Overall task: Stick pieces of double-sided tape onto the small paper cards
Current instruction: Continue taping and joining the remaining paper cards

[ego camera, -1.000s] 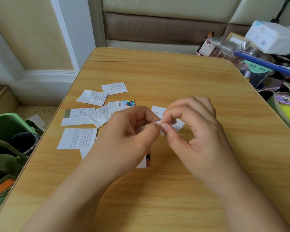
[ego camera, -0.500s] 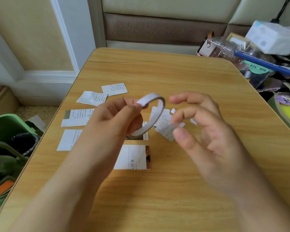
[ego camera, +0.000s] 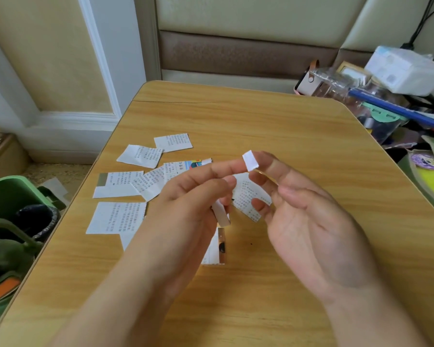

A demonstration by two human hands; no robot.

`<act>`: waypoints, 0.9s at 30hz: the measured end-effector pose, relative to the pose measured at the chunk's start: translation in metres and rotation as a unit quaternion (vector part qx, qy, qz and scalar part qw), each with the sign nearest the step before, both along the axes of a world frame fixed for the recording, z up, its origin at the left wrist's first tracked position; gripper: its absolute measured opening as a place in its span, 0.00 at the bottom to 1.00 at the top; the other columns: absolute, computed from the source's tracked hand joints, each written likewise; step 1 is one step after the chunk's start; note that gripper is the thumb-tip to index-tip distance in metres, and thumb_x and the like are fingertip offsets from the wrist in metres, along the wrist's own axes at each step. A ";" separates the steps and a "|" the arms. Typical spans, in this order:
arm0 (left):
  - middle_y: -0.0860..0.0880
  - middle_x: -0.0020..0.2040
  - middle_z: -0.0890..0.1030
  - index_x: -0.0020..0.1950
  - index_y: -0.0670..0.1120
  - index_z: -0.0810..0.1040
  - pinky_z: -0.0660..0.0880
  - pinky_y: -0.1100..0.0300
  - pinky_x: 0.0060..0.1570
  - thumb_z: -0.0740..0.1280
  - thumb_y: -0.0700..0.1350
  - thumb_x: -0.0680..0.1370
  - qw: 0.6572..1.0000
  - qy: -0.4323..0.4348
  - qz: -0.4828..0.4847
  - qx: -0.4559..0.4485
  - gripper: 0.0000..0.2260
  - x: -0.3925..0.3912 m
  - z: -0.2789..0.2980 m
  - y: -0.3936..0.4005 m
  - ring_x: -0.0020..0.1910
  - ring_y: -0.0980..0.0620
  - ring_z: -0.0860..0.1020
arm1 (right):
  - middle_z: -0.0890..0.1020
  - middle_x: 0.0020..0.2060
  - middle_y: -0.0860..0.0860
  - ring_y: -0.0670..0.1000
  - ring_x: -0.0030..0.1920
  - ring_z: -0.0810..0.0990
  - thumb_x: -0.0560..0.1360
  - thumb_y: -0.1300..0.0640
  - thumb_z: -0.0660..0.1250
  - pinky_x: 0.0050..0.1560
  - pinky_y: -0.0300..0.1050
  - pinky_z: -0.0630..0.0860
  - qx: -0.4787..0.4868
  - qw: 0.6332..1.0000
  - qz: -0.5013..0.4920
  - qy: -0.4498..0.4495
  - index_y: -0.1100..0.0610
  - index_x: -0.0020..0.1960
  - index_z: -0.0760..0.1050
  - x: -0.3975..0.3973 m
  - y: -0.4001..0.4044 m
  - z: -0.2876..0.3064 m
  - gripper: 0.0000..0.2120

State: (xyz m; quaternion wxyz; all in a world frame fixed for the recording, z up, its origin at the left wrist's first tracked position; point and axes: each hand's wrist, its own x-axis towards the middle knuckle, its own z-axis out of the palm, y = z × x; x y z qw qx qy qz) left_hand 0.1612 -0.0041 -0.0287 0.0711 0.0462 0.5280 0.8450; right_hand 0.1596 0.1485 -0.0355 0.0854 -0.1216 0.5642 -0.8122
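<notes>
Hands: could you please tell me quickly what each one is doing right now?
Left hand: holds the tape roll, tape piece on its fingertip.
Right hand: open, holding nothing.

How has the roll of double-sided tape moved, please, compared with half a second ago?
Yes. The tape roll has dropped from above the paper cards toward the table, now mostly hidden in the left hand.
</notes>
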 end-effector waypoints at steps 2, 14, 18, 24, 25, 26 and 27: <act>0.52 0.33 0.74 0.48 0.44 0.86 0.69 0.61 0.40 0.65 0.41 0.70 1.000 -0.009 -0.011 0.021 0.12 0.000 0.001 0.000 0.33 0.58 0.70 | 0.75 0.61 0.53 0.50 0.63 0.70 0.67 0.58 0.62 0.64 0.51 0.62 0.003 1.000 0.007 0.019 0.54 0.57 0.81 0.000 -0.001 -0.001 0.19; 0.51 0.35 0.71 0.47 0.39 0.85 0.64 0.57 0.41 0.66 0.41 0.68 0.986 -0.095 -0.069 0.119 0.12 -0.001 0.002 -0.004 0.32 0.55 0.68 | 0.71 0.51 0.38 0.39 0.54 0.72 0.73 0.62 0.56 0.52 0.25 0.65 0.290 0.933 -0.118 0.177 0.36 0.55 0.79 0.002 0.004 0.003 0.24; 0.50 0.35 0.71 0.48 0.38 0.84 0.64 0.57 0.41 0.66 0.40 0.69 0.983 -0.112 -0.068 0.131 0.12 -0.001 0.000 -0.003 0.32 0.55 0.68 | 0.70 0.50 0.37 0.48 0.61 0.69 0.74 0.64 0.55 0.59 0.29 0.63 0.355 0.896 -0.156 0.218 0.35 0.56 0.77 0.001 0.007 0.001 0.27; 0.50 0.34 0.71 0.41 0.40 0.85 0.65 0.57 0.40 0.67 0.41 0.67 0.983 -0.119 -0.060 0.124 0.09 -0.001 0.002 -0.003 0.32 0.55 0.68 | 0.69 0.51 0.37 0.49 0.60 0.67 0.76 0.66 0.56 0.62 0.33 0.60 0.422 0.842 -0.192 0.275 0.34 0.57 0.76 -0.001 0.009 -0.003 0.28; 0.50 0.34 0.71 0.41 0.40 0.85 0.65 0.57 0.40 0.67 0.41 0.67 0.983 -0.120 -0.059 0.123 0.09 -0.002 0.001 -0.004 0.32 0.55 0.68 | 0.69 0.51 0.37 0.48 0.59 0.67 0.75 0.66 0.56 0.63 0.35 0.60 0.429 0.836 -0.196 0.280 0.33 0.57 0.76 -0.001 0.009 -0.004 0.28; 0.50 0.34 0.71 0.42 0.40 0.84 0.65 0.57 0.40 0.67 0.40 0.67 0.983 -0.120 -0.059 0.123 0.09 -0.002 0.001 -0.004 0.32 0.55 0.68 | 0.69 0.51 0.38 0.48 0.59 0.67 0.75 0.66 0.56 0.64 0.38 0.61 0.435 0.830 -0.200 0.285 0.33 0.57 0.75 -0.001 0.009 -0.004 0.28; 0.50 0.34 0.71 0.43 0.40 0.84 0.65 0.57 0.40 0.66 0.40 0.67 0.983 -0.120 -0.060 0.123 0.09 -0.002 0.001 -0.005 0.32 0.55 0.68 | 0.69 0.51 0.38 0.48 0.58 0.66 0.75 0.66 0.56 0.65 0.41 0.62 0.440 0.825 -0.204 0.290 0.33 0.58 0.75 -0.001 0.009 -0.004 0.29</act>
